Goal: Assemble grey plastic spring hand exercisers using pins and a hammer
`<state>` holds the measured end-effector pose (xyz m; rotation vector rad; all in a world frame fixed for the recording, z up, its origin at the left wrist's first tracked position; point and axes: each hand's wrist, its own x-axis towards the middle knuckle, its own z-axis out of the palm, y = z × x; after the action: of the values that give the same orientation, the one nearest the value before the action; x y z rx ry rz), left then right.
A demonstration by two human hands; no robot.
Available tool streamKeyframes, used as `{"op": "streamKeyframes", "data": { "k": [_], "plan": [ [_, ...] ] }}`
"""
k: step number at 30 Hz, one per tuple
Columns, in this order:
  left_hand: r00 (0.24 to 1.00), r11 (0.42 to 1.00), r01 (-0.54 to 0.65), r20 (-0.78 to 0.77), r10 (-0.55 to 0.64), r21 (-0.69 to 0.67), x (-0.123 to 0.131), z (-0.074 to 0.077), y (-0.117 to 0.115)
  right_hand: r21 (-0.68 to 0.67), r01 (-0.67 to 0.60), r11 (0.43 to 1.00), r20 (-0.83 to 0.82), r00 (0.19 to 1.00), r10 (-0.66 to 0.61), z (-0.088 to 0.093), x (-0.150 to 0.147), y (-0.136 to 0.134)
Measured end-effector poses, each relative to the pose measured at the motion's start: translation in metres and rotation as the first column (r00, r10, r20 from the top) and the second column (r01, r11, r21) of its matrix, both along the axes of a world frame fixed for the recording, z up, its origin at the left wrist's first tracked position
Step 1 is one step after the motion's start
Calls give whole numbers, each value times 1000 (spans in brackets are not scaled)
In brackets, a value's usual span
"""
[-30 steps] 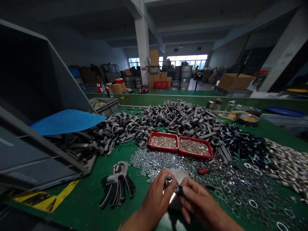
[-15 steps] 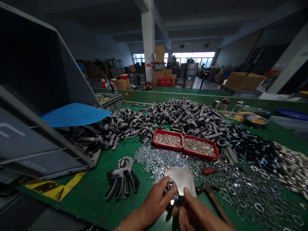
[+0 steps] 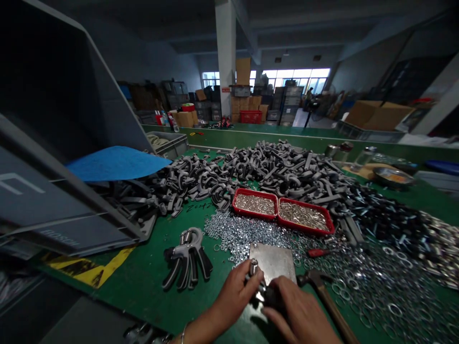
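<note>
My left hand (image 3: 236, 289) is closed around a shiny metal part (image 3: 254, 267), whose rounded top sticks up past the thumb. At the part's lower end sits a dark knob-like piece (image 3: 273, 297), with my right hand (image 3: 299, 308) curled over it and hiding much of it. Both hands are over the near edge of a flat metal plate (image 3: 274, 260) on the bench. Left of them lies a cluster of assembled hand grip strengtheners (image 3: 188, 258), grey and black with coil springs.
Two red trays (image 3: 278, 215) of small metal pieces stand behind loose nuts (image 3: 229, 234). Right of the plate are a hammer (image 3: 328, 298), a red-handled screwdriver (image 3: 317, 252) and scattered rings (image 3: 366, 286). Grey handle parts (image 3: 287, 167) are heaped behind; a tilted grey crate (image 3: 71, 210) stands left.
My right hand has turned over, its back now showing as its fingers curl over the dark knob-like piece. My left hand keeps its grip. The view has shifted slightly.
</note>
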<state>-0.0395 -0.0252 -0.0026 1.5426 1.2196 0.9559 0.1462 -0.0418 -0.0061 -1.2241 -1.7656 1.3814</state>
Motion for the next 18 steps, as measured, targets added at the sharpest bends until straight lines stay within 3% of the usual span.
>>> {"op": "streamKeyframes", "data": {
  "k": [2, 5, 7, 9, 12, 14, 16, 18],
  "plan": [
    [999, 1000, 1, 40, -2, 21, 2, 1, 0, -1, 43, 999, 16, 999, -43, 1, 0, -1],
    [985, 968, 170, 5, -174, 185, 1, 8, 0, -249, -71, 966, -69, 996, 55, -1, -7, -1],
    [970, 944, 244, -62, -236, 223, 1, 10, 1, -331, -128, 935, -94, 990, 103, -1, -6, 0],
    [984, 972, 169, -83, -157, 162, 4, 9, 2, -253, -79, 964, -40, 997, 72, -1, -1, 3],
    [1000, 995, -22, -18, 24, 102, 11, 4, 3, 31, 77, 997, 61, 995, -78, 2, 6, 5],
    [1000, 984, 12, 9, -14, 180, 14, 2, 4, 39, 73, 997, 56, 996, -75, 4, 7, 5],
    [991, 950, 135, -30, -132, 282, 16, 0, 5, -37, 14, 999, 34, 999, -13, 6, 6, 6],
    [984, 939, 177, -60, -166, 296, 19, -1, 6, -21, 3, 1000, 61, 998, -2, 7, 7, 8]
  ]
}}
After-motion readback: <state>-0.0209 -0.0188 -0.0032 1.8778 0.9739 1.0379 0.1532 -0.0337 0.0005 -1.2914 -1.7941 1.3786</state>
